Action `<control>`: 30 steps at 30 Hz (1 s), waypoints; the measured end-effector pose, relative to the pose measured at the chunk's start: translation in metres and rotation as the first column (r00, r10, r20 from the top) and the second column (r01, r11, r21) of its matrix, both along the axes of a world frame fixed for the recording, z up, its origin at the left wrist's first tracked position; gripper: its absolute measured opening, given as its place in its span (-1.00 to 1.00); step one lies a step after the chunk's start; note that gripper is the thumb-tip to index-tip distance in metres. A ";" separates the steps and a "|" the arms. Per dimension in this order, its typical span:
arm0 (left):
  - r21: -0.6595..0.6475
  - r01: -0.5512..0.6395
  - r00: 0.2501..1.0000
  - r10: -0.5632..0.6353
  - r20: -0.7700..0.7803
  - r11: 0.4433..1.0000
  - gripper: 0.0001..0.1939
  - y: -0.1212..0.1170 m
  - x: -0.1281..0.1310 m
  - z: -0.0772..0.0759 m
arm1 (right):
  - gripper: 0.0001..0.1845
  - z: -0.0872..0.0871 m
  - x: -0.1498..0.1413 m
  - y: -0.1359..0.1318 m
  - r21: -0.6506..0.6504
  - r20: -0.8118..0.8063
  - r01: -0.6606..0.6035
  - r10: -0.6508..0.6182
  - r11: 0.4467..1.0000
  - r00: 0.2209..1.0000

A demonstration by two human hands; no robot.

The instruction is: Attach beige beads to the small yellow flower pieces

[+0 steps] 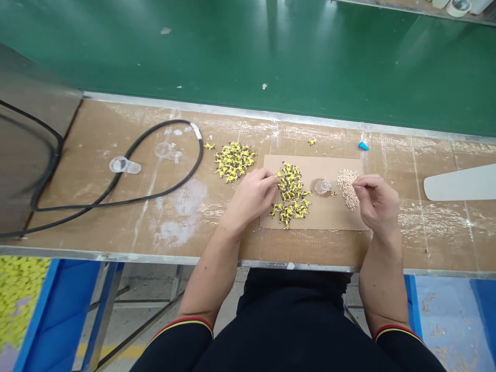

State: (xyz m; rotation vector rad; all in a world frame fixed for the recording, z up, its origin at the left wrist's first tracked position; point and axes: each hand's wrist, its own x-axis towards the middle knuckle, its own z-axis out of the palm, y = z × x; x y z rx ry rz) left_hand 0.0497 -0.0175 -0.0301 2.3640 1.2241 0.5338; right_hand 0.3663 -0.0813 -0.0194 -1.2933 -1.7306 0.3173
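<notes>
My left hand (253, 195) is at the left edge of a pile of small yellow-and-black figure-like pieces (290, 186); its fingertips are drawn together against them, and I cannot see what they hold. Over the right edge of a heap of tiny beige pieces (347, 187), my right hand (377, 204) is closed in a pinch. Anything between those fingertips is too small to make out. Between the two heaps stands a small clear plastic cup (321, 186). All of this rests on a flat cardboard sheet (325, 219).
Another yellow pile (234, 161) lies left of the sheet. A black cable (155, 197) loops around a clear plastic piece (124, 165). Behind are a blue cap (363, 146) and a green surface (232, 67). A white blade-like object (461, 183) juts in from the right.
</notes>
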 end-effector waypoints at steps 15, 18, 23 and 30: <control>-0.027 0.009 0.998 -0.010 -0.055 1.000 -0.75 0.001 0.008 -0.011 | -0.87 0.006 -0.011 0.003 0.024 0.006 0.001 -0.001 1.000 1.000; -0.001 -0.014 0.999 0.014 -0.037 1.000 -0.76 0.001 0.009 -0.011 | -0.80 0.006 -0.010 0.004 -0.003 0.025 0.009 -0.009 1.000 1.000; 0.028 -0.090 0.994 0.087 0.072 0.996 -0.80 0.001 0.011 -0.009 | -0.74 0.006 -0.011 0.004 -0.062 0.090 -0.006 0.012 0.998 0.996; -0.004 -0.117 0.971 0.115 0.210 0.993 -0.83 -0.003 0.013 -0.002 | -0.82 0.004 -0.011 0.006 -0.060 0.158 -0.028 0.037 0.998 0.987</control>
